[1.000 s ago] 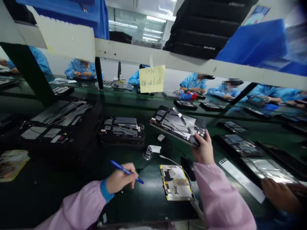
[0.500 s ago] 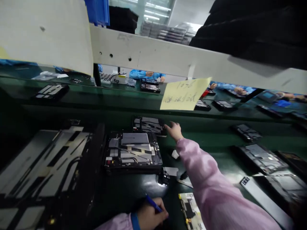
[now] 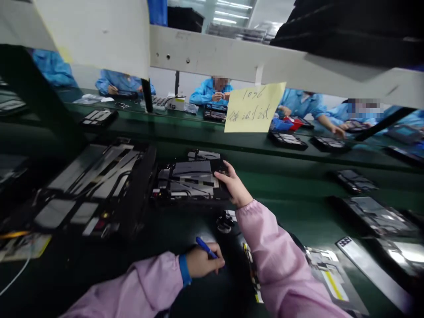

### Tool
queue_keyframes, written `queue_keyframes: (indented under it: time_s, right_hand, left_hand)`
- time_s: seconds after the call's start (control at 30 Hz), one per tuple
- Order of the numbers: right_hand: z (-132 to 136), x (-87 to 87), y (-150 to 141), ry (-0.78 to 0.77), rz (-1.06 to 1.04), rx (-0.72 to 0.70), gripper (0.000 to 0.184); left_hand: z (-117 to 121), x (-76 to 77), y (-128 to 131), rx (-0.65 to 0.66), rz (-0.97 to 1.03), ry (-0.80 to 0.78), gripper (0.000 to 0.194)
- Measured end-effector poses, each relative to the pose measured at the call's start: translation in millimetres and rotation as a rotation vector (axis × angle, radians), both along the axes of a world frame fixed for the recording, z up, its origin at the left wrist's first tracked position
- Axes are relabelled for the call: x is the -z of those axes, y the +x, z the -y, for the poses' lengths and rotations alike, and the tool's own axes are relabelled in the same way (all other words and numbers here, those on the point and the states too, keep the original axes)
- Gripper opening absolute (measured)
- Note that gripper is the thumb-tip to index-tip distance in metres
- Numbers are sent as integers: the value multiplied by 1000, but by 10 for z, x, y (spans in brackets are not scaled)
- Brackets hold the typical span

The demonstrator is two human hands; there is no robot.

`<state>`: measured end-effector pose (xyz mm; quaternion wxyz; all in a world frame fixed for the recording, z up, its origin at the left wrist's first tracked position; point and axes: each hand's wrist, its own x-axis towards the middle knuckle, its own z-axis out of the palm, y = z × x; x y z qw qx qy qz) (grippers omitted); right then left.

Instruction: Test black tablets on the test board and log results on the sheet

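Note:
My left hand (image 3: 204, 259), with a blue band at the wrist, is closed around a blue pen (image 3: 206, 247) above the dark bench. My right hand (image 3: 236, 185) grips the right end of an opened tablet-like device (image 3: 190, 179), thumb on top; its other fingers are partly hidden. Grey battery panels, black strips and cables show on the device's upper face. Part of another similar device (image 3: 203, 154) shows just behind it. In front of the held device lies a small black and silver object (image 3: 225, 221), too blurred to name.
A larger stack of opened devices (image 3: 96, 176) stands at the left. More devices (image 3: 377, 212) lie at the right, near a long pale strip (image 3: 371, 269). A yellow note (image 3: 255, 108) hangs from the shelf beam (image 3: 212, 51). Several co-workers in blue sit across the bench.
My right hand has come from the rear device to the right end of the nearer one and now grips it. The pen stays in my left hand. The camera view has shifted.

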<state>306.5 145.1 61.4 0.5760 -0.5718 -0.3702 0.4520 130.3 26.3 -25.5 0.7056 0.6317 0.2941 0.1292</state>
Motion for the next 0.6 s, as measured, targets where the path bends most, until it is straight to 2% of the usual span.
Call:
queue_keyframes:
  time_s: [0.1,0.17,0.23,0.33,0.37,0.4,0.47,0.53,0.6]
  right_hand:
    - [311,-109,-133,49,-230,91,86]
    - [622,-170,-103,50,-312,179,88]
    - [1024,-200,17,39,-321,224,87]
    - [1739,-149,181,28,-259,200,79]
    - [1979,-98,184,3,-239,188,78]
    - [2204,-26,152,-30,-224,188,78]
    - [2577,173,-7,-110,-254,134,80]
    - [2816,425,-233,-156,-317,84,81]
    - [2914,678,-433,-141,-272,57,76]
  left_hand:
    - [45,-19,-43,34,75,32,29]
    - [83,-67,-125,31,84,27,35]
    - [137,-116,-285,-46,65,32,41]
    - [256,-149,-692,-254,42,50,45]
    - [305,-146,-858,-337,41,56,44]
    - [357,-139,-1026,-516,59,58,42]
    - [468,-120,-1331,-771,107,38,43]
    - [578,-110,-1544,-870,133,51,43]
    - [670,-115,-1640,-853,90,123,42]
